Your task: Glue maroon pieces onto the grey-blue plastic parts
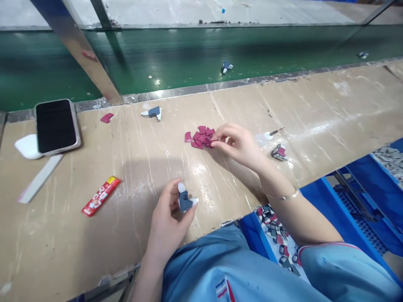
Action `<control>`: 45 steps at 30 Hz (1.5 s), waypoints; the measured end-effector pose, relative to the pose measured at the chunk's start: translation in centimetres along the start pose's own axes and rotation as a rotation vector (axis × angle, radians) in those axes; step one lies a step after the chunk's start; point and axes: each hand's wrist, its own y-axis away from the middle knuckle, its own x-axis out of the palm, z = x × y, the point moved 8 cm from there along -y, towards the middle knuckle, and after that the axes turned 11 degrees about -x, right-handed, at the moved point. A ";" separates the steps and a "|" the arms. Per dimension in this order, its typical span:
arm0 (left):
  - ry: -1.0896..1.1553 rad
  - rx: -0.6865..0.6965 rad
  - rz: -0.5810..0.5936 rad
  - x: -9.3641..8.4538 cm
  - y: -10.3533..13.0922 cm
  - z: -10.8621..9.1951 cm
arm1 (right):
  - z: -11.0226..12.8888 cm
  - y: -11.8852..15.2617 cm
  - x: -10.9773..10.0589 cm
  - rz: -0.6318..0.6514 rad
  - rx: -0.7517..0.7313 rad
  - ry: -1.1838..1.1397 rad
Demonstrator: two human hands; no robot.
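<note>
The grey-and-white molded part (pixel 185 202) is held between the thumb and fingers of the left hand (pixel 168 222), which hide its left side. Ahead and to the right, the right hand (pixel 241 147) has thumb and forefinger at the right edge of a pile of maroon pieces (pixel 201 137); whether they grip one cannot be told. Just right of that hand lie a needle-tipped bottle (pixel 264 137), its clear body hard to make out, and a part with a maroon inset (pixel 279 152). Left of the left hand is a red packet (pixel 101 196); farther left, a smartphone (pixel 57 126) partly covers a white object (pixel 27 147). Below the right forearm, a blue bin (pixel 258 235) of parts is partly hidden by the arm and shirt.
</note>
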 end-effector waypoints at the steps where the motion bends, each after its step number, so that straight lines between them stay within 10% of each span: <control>1: 0.005 0.001 0.020 0.1 -0.1 0.0 | 1.7 0.7 -0.3 -0.029 -0.061 -0.055; 6: 0.011 0.006 0.048 0.2 -0.6 -0.3 | 11.0 5.0 1.8 0.038 -0.504 -0.178; 9: -0.004 0.001 0.011 0.2 -0.6 -0.6 | 12.6 6.5 3.4 -0.005 -0.569 -0.137; 22: -0.007 0.018 -0.049 0.0 -0.6 -1.1 | 11.2 6.8 4.9 -0.132 -0.355 -0.300; 34: 0.009 0.060 -0.089 -0.4 -0.3 -1.5 | 12.2 7.8 4.6 -0.156 -0.472 -0.174; 45: 0.226 0.135 0.081 -0.4 0.2 -1.7 | 11.0 6.8 5.1 -0.116 -0.331 -0.311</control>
